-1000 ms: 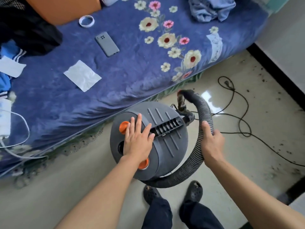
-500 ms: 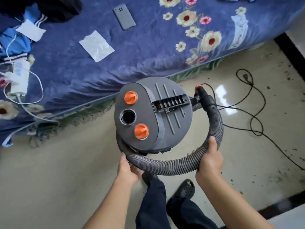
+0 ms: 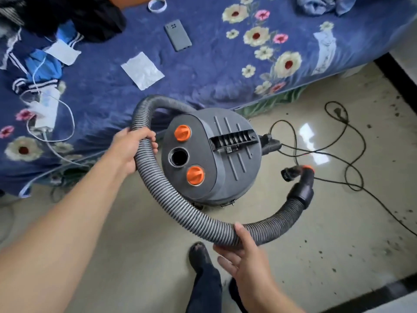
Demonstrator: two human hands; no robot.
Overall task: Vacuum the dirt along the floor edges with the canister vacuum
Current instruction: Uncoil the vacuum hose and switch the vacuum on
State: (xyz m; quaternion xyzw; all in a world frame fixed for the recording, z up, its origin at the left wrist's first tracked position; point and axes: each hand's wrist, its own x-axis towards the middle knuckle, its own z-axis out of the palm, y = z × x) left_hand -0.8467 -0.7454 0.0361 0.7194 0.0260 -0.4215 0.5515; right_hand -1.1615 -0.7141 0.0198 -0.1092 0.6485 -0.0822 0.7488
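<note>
The grey canister vacuum (image 3: 228, 163) stands on the floor beside the bed, with two orange knobs and a round open port on its lid. Its ribbed grey hose (image 3: 180, 211) curls around the canister's left and front sides. My left hand (image 3: 129, 149) grips the hose left of the canister. My right hand (image 3: 242, 254) holds the hose from below, in front of the canister. The hose's free end (image 3: 295, 172), black with an orange ring, curls up at the right. Dark dirt specks (image 3: 397, 111) lie along the black baseboard at the right.
A bed with a blue floral cover (image 3: 203, 64) fills the top, carrying a phone (image 3: 177, 35), paper, clothes and a charger. The black power cord (image 3: 338, 141) loops over the floor at the right. My shoes (image 3: 198, 254) are just behind the hose. More dirt (image 3: 388, 251) dots the lower right.
The hose has come unwound from the canister and now loops wide. My left hand has moved up to grip it at the left; the free end has swung to the right.
</note>
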